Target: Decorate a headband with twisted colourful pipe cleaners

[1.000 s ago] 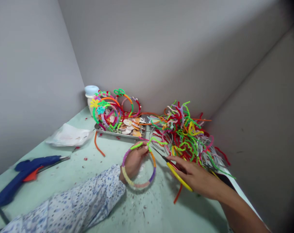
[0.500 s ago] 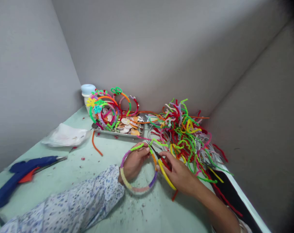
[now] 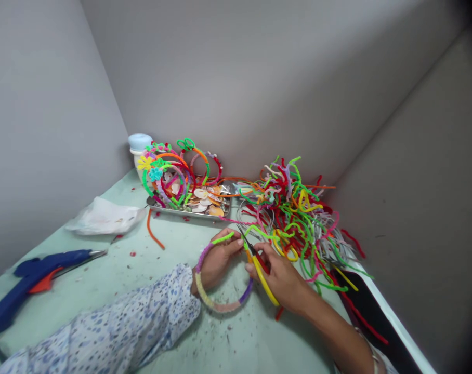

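My left hand [image 3: 219, 259] is closed on a headband [image 3: 220, 307] wrapped in coloured pipe cleaner, with its fingers at the green upper stretch. Lilac, pale yellow, peach, purple and orange bands follow round the loop. In my right hand [image 3: 280, 272] is a pair of long-nose pliers [image 3: 266, 288] with red and yellow handles. Their dark, thin jaws lie by my left fingertips, at the headband's upper right end. A loose light green pipe cleaner [image 3: 259, 229] runs from about there toward the pile. Exactly what the jaws touch is too small to make out.
A metal tray [image 3: 189, 212] of shell-like discs and decorated headbands [image 3: 173, 176] stands at the back, beside a white jar [image 3: 140, 144]. Tangled pipe cleaners [image 3: 298, 218] cover the right. A blue glue gun [image 3: 44, 270] and a plastic bag [image 3: 105, 217] lie left.
My right hand and the pliers have shifted slightly left and down along the headband. The headband has tilted a little, while my left hand keeps its hold.
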{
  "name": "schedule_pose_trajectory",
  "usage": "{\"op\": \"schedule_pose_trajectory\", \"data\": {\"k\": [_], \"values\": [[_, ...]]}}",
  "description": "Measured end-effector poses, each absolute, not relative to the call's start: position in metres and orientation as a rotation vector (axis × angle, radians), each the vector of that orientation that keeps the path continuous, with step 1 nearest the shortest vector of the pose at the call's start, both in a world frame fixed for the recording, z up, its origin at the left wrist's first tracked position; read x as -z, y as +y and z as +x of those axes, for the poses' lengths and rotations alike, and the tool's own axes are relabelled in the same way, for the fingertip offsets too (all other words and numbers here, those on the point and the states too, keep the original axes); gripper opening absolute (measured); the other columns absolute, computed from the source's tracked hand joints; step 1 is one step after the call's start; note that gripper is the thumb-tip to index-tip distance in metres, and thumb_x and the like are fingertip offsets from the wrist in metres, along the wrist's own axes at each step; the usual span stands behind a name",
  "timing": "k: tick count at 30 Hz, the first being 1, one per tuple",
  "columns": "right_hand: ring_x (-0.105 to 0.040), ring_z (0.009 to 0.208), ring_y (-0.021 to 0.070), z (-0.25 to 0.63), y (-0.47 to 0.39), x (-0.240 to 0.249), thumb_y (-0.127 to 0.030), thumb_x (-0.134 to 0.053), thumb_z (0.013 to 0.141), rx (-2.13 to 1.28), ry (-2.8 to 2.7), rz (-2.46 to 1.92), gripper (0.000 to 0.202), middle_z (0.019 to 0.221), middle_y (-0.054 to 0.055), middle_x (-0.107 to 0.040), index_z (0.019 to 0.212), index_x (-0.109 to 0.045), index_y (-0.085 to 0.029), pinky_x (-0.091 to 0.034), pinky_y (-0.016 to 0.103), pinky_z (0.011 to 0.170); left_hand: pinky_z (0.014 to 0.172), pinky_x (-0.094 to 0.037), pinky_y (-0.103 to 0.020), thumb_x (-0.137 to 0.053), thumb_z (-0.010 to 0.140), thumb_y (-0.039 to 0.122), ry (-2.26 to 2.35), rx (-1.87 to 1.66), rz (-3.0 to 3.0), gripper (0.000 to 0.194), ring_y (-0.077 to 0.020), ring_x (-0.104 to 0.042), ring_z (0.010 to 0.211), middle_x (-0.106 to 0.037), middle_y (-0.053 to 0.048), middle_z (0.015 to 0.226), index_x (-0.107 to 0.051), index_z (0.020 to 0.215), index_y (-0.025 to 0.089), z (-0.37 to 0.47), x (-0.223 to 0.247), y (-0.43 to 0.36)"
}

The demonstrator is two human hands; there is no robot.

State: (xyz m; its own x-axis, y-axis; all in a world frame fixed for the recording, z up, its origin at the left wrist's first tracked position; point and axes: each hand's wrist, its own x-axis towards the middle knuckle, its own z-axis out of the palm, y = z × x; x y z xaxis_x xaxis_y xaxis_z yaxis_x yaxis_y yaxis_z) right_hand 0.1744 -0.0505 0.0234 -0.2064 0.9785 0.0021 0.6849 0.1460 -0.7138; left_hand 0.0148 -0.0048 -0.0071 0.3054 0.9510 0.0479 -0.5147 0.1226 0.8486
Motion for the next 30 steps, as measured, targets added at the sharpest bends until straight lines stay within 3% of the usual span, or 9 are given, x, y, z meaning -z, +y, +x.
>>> {"op": "schedule_pose_trajectory", "data": {"k": [8, 15, 30], "values": [[-0.060, 0.093, 0.0220, 0.171, -0.052, -0.026, -0.039, -0.054, 0.082, -0.737, -1.992, -1.576, 0.040, 0.105, 0.009, -0.064, 0.117, -0.052, -0.018, -0.042, 0.032, 0.079, 0.066, -0.038, -0.023, -0.063, 0.077, 0.019, 0.686, -1.174, 1.014, 0.008, -0.0101, -0.049, 0.068, -0.053, 0.001, 0.073, -0.056, 0.080, 0.017, 0.014, 0.012, -0.005], [-0.051, 0.062, 0.0139, 0.169, -0.055, -0.030, -0.035, -0.052, 0.083, -0.780, -1.997, -1.583, 0.020, 0.071, -0.001, -0.059, 0.097, -0.056, -0.021, -0.037, 0.023, 0.057, 0.064, -0.037, -0.023, -0.062, 0.076, 0.020, 0.748, -1.153, 1.116, 0.008, -0.0100, -0.048, 0.067, -0.053, 0.001, 0.072, -0.056, 0.080, 0.016, 0.012, 0.010, -0.005], [-0.042, 0.052, 0.0101, 0.169, -0.053, -0.016, -0.042, -0.048, 0.086, -0.829, -1.960, -1.598, 0.022, 0.060, -0.005, -0.050, 0.081, -0.051, -0.021, -0.031, 0.021, 0.050, 0.064, -0.038, -0.024, -0.063, 0.076, 0.024, 0.821, -1.154, 1.146, 0.011, -0.0112, -0.050, 0.067, -0.055, 0.000, 0.072, -0.057, 0.082, 0.017, 0.010, 0.015, -0.002]]}}
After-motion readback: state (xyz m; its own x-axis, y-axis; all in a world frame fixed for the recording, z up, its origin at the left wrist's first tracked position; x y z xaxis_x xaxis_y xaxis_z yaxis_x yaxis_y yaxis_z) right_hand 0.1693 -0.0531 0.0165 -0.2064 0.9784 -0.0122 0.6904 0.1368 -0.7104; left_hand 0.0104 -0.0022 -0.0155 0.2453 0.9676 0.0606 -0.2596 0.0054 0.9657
